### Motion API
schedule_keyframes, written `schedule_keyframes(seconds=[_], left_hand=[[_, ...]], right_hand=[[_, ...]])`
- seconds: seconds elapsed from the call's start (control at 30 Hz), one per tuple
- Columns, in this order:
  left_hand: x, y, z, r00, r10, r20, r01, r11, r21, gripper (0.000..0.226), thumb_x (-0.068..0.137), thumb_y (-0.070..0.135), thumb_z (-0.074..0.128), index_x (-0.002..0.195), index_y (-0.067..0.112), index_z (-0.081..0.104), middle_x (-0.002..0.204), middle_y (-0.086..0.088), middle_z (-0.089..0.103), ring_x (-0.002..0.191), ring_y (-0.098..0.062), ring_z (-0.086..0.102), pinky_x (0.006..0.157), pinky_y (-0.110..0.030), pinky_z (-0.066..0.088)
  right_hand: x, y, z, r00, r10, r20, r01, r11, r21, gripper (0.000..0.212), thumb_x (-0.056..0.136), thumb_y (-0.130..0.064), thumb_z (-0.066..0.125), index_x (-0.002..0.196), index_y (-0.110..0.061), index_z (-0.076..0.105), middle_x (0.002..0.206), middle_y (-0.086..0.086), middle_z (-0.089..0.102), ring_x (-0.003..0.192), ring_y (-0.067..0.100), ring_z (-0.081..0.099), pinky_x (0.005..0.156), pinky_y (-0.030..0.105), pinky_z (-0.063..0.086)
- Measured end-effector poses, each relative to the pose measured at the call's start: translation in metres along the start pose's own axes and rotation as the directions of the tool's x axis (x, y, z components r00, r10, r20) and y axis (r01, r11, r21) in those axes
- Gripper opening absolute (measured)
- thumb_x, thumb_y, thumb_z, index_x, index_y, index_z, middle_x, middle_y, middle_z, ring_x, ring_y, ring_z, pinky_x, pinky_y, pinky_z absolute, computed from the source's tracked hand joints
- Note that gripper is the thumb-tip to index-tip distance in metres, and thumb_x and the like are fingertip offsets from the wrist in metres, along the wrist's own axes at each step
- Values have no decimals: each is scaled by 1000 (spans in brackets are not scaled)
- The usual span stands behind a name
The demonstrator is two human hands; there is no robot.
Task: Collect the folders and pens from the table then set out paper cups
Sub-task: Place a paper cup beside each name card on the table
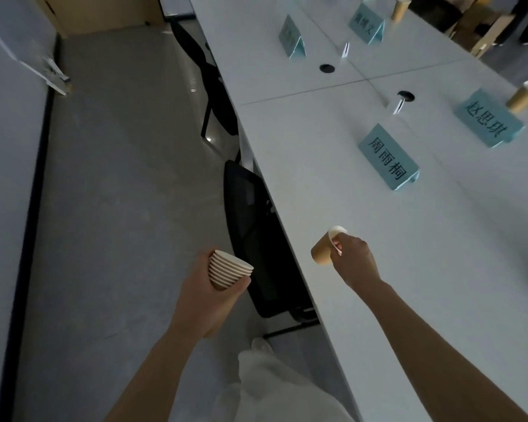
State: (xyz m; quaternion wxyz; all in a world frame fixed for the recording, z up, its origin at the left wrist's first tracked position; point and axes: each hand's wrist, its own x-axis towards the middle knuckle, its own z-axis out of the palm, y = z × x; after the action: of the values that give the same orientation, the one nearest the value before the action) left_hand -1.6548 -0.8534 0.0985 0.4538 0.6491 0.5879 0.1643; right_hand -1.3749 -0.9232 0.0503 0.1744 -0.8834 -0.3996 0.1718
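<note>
A single paper cup (325, 247) sits pinched at its rim between my right hand's (352, 260) fingers, over the near part of the white table (333, 184); I can't tell whether its base touches the top. My left hand (209, 295) is clenched around a nested stack of cups (227, 271), out over the floor beside a black chair (256, 239). Farther along the table stand teal name cards (389, 156), and two more cups (523, 97) stand on its far side.
</note>
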Motion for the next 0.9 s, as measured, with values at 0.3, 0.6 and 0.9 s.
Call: schedule_keyframes(seconds=[0.3, 0.6, 0.9], left_hand=[[67, 23, 0, 1000, 23, 14, -23, 1000, 17, 67, 68, 39, 84, 123, 36, 47, 98, 14, 64, 87, -2, 63, 74, -24, 50], [112, 22, -13, 997, 60, 42, -61, 997, 37, 69, 67, 38, 85, 123, 42, 44, 97, 18, 60, 85, 2, 59, 66, -11, 42], [181, -4, -68, 965, 161, 206, -184, 978, 97, 79, 64, 47, 83, 130, 39, 42, 107, 17, 58, 95, -3, 59, 78, -22, 50]], right_hand=[[75, -3, 17, 999, 23, 24, -20, 993, -119, 22, 91, -13, 51, 110, -9, 64, 107, 16, 63, 96, 33, 62, 75, 38, 53], [92, -28, 18, 1000, -11, 16, 12, 996, -86, 27, 92, -19, 58, 114, -5, 62, 106, 17, 63, 111, 30, 54, 81, 36, 50], [85, -202, 27, 916, -234, 327, 98, 919, 382, 16, 86, -24, 63, 100, -26, 72, 92, -11, 74, 85, -5, 65, 76, 4, 43]])
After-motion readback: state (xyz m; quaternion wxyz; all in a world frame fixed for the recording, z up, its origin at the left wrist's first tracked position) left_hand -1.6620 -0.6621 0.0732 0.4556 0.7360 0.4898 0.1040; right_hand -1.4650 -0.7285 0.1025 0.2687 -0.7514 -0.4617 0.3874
